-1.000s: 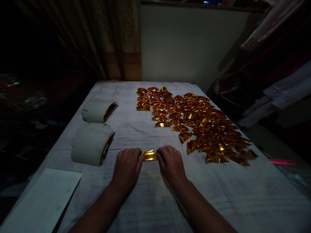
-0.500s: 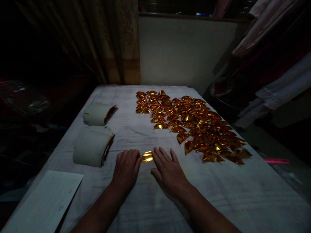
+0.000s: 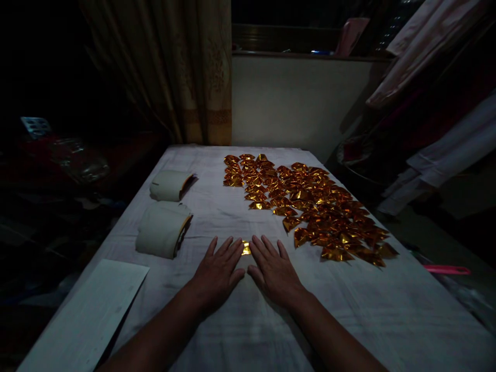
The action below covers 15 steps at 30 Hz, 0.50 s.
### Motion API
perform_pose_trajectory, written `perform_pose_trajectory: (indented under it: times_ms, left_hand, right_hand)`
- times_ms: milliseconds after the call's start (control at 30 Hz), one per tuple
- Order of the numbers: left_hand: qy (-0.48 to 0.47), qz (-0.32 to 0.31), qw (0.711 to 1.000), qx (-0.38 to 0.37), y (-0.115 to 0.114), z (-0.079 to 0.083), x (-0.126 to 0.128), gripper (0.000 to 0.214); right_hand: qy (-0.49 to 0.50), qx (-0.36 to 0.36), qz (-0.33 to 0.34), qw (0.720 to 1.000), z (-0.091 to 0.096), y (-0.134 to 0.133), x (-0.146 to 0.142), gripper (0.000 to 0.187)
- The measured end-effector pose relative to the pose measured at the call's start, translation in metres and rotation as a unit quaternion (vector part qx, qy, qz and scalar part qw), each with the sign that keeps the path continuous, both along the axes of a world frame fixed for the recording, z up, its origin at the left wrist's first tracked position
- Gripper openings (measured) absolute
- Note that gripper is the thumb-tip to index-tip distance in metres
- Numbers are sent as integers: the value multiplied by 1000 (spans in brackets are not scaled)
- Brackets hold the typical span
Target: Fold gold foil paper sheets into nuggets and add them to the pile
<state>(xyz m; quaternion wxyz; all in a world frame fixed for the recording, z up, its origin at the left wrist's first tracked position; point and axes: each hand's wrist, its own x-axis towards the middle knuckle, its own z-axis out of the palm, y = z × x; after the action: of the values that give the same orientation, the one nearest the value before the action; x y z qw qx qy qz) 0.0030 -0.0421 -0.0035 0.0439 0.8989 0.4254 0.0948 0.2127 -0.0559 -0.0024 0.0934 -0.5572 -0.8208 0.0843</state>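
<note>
A small folded piece of shiny gold foil paper [image 3: 246, 248] lies flat on the cloth-covered table, its two ends hidden under my fingers. My left hand [image 3: 219, 271] rests palm down with its fingers stretched over the left end. On the right end, my right hand [image 3: 273, 268] also lies flat, fingers extended. Only the middle of the foil shows between them. Beyond and to the right spreads a large group of folded gold foil pieces [image 3: 310, 199], pointed at their ends, set in rough rows.
Two curved grey-white stacks [image 3: 157, 227] with gold at their edges stand on the left. Nearer me lies a flat white board or sheet [image 3: 89, 315]. A pink handle [image 3: 447, 269] shows past the right edge. Curtain [image 3: 205, 77], wall and hanging clothes surround the table [image 3: 232, 330].
My left hand has opened from a closed fist and now lies flat on the foil's left end. My right hand stays flat on the other end. The view has shifted slightly.
</note>
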Motion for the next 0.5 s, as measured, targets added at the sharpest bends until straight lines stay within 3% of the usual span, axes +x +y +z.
perform_pose_trajectory:
  times_ms: [233,500]
  left_hand:
    - [27,17,999,17,-11,5,-35,55]
    - [43,41,998,11,-11,23,-25,48]
  right_hand:
    - [-10,-6,-6,1000,2,0,-1,54]
    - [-14,35,-15,999,0,2,-15,60]
